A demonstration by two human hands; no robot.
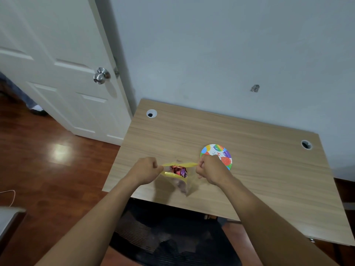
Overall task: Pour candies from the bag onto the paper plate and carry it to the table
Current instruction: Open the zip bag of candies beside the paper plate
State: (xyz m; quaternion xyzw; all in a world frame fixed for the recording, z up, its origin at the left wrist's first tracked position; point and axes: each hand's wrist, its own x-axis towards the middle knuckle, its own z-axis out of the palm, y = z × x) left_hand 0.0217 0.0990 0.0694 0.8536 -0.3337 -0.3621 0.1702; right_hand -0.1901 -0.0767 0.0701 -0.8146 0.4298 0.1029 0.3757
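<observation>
Left hand (147, 168) and right hand (209, 168), both pinched closed, stretch open one clear plastic bag (179, 176) with a yellow rim above the wood-grain desk (259, 169). Foil-wrapped candies (178, 170) fill it; one round balloon-printed paper plate (221, 153) lies flat just beyond the right hand.

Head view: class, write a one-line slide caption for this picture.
Both hands, left and right, pull open the candy bag beside the paper plate.

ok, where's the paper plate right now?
Head view: the paper plate lies flat on the desk, just beyond the right hand, right of the candy bag.
</observation>
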